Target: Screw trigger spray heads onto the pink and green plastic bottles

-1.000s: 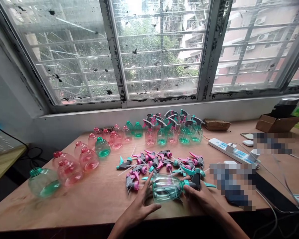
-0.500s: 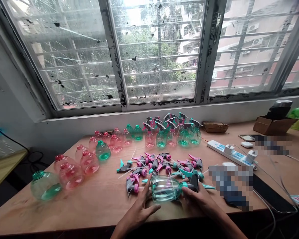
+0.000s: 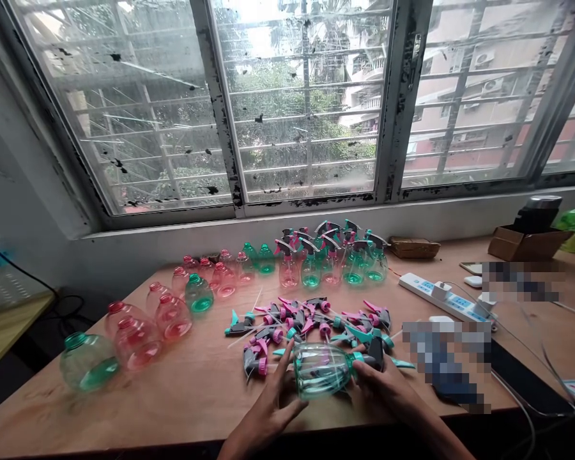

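A clear green bottle (image 3: 322, 370) lies on its side between a person's two hands, over the near edge of a wooden table (image 3: 196, 390). Its long axis runs left to right: the rounded base faces the left hand (image 3: 274, 404), the neck points right, with a black spray head (image 3: 376, 354) and teal collar (image 3: 356, 359) at that end. The right hand (image 3: 384, 382) is nearer the neck, closed around the spray head, thumb by the collar. The left hand is cupped at the base, thumb and forefinger spread well apart; its other fingers are hidden, so its grip cannot be told. Just beyond lies a pile of loose spray heads (image 3: 294, 314).
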Motion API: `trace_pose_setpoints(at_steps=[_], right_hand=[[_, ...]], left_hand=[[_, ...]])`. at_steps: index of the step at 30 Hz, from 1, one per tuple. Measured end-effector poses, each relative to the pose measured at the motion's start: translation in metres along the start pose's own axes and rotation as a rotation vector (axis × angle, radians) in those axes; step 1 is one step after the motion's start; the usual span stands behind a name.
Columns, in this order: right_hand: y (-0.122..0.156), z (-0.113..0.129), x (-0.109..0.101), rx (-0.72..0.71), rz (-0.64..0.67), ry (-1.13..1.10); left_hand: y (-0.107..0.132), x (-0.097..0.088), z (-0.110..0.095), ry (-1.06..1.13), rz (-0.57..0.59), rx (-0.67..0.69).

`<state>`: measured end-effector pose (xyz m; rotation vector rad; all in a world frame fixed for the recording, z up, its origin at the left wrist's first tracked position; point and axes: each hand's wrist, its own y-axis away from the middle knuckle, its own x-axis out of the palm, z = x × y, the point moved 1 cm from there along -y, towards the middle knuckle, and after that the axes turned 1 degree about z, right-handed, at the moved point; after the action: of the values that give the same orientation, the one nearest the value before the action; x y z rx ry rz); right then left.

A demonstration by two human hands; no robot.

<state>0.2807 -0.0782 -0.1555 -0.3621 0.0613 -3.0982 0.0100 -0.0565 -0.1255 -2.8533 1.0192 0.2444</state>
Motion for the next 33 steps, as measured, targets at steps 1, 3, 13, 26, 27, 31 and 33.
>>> trace_pose_setpoints(at_steps=[1, 3, 13, 26, 27, 31, 33], right_hand=[[0.000, -0.001, -0.001, 0.001, 0.004, 0.007], [-0.001, -0.002, -0.002, 0.003, 0.015, 0.011], [0.000, -0.004, -0.003, 0.029, 0.027, 0.010], [-0.003, -0.010, -0.006, 0.031, 0.022, 0.003], [-0.002, -0.010, -0.006, 0.036, 0.022, 0.009], [0.000, -0.003, -0.004, 0.038, 0.003, 0.034], [0.001, 0.001, -0.003, 0.028, -0.003, 0.053]], left_hand=[[0.001, -0.001, 0.001, -0.028, -0.014, -0.013], [0.002, -0.002, 0.005, -0.055, -0.025, -0.025], [0.000, -0.002, 0.011, -0.079, -0.001, 0.039], [0.000, -0.003, 0.015, -0.030, 0.002, 0.041], [0.000, -0.003, 0.014, -0.037, -0.002, 0.035], [0.000, -0.002, 0.010, 0.027, -0.006, -0.019], [-0.001, -0.002, 0.008, 0.068, -0.004, -0.043]])
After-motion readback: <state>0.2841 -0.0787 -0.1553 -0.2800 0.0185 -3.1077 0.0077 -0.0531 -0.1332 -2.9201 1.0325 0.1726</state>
